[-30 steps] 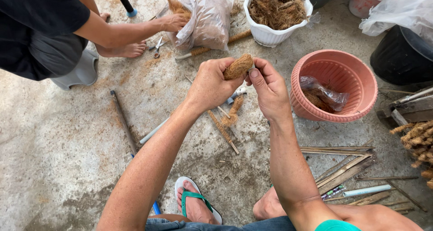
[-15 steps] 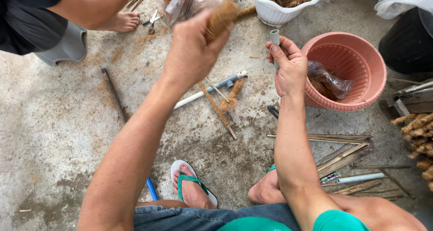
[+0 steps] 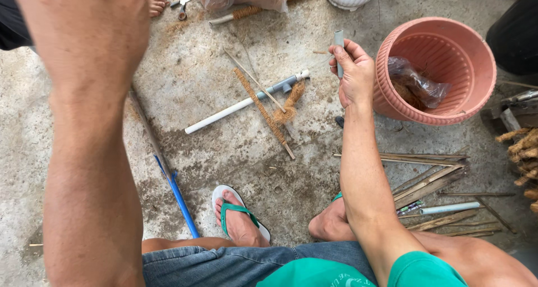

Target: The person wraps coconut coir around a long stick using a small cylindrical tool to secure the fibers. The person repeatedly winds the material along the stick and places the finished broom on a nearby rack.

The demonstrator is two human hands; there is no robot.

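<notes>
Right hand: the right hand [image 3: 354,74] pinches a short grey tube [image 3: 338,47] upright, just beside the pink basket [image 3: 437,113]
Left hand: raised out of frame; grip can't be told
Ground: white pipe [image 3: 241,104] and fibre-wrapped stick [image 3: 263,110] lie crossed on concrete

A short grey plastic tube piece [image 3: 338,46] sits in the right hand [image 3: 354,77]. The round ribbed plastic pot [image 3: 448,105] is salmon pink, with a clear plastic bag of brown fibre [image 3: 417,85] inside. On the mottled grey concrete floor [image 3: 224,152] lie a long white-and-grey plastic pipe [image 3: 235,106], a thin stick wrapped in tan coir rope [image 3: 263,112] and a bright blue rod [image 3: 180,197]. The flip-flop sandal [image 3: 238,211] is white with green straps, the jeans [image 3: 246,264] faded blue
</notes>
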